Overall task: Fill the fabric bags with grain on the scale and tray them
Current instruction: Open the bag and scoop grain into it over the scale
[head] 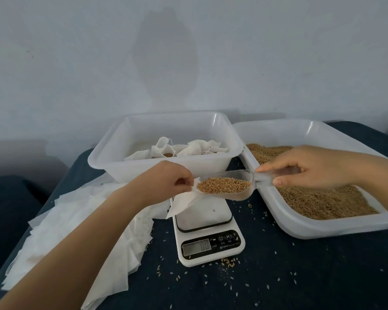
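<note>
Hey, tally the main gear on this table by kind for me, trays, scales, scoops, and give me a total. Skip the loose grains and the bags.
White plastic trays: 2, one with filled bags, one with grain
Digital scale: 1
Clear scoop: 1, loaded with grain, held by the right hand
Total: 4

2 white trays [112,157] [300,227], 1 scale [211,242], 1 scoop [224,186], 2 hands [166,177] [311,166], 1 stack empty bags [76,231].
</note>
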The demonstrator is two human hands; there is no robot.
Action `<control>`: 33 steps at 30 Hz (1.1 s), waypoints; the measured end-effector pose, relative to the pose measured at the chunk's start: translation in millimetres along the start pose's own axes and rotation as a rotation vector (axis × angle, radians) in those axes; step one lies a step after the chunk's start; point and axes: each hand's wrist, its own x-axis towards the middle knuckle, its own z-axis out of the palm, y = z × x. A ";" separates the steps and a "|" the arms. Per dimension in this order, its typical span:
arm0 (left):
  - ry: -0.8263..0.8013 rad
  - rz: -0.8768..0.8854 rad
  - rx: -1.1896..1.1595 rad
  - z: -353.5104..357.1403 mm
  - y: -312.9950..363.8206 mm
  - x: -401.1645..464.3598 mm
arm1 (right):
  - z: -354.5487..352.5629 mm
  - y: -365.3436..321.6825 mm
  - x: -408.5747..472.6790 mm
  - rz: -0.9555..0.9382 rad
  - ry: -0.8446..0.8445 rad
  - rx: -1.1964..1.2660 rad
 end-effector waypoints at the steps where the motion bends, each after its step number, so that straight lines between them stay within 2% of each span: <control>1: -0.006 0.004 0.000 1.2 -0.2 0.7 | -1.3 -0.7 -0.2 0.001 -0.002 -0.012; 7: 0.012 0.025 -0.006 6.8 1.4 2.4 | -13.8 -11.6 1.7 0.010 -0.017 -0.116; 16: 0.076 0.057 -0.031 8.2 1.9 0.4 | -39.0 -28.9 8.3 -0.028 -0.071 -0.116; 33: 0.109 0.107 -0.047 4.7 5.8 -4.0 | -59.0 -53.7 9.7 0.042 -0.125 -0.180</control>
